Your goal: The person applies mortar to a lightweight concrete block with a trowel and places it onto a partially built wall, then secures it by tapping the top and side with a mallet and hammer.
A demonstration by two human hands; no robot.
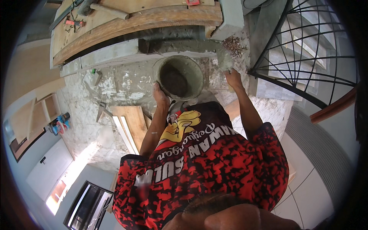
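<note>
A round bucket (pixel 197 73) caked with grey cement stands tilted toward me, with a dark grey mass (pixel 174 81) low inside it. My left hand (pixel 160 96) grips its near left side, thumb up by the rim. Off to the right of the bucket, my right hand (pixel 233 79) is closed, its fingers curled in. Something small and greyish shows at its fingertips, too little to name. Cement-smeared floor (pixel 130 82) lies around the bucket.
Beyond the bucket runs a wooden bench (pixel 153 26) bearing a hammer (pixel 105 9). A black metal railing (pixel 295 73) rises at right. At left lie a saw (pixel 101 111), wooden boards (pixel 130 122) and a blue-and-red power tool (pixel 59 124). Rubble (pixel 234 46) sits at the far right corner.
</note>
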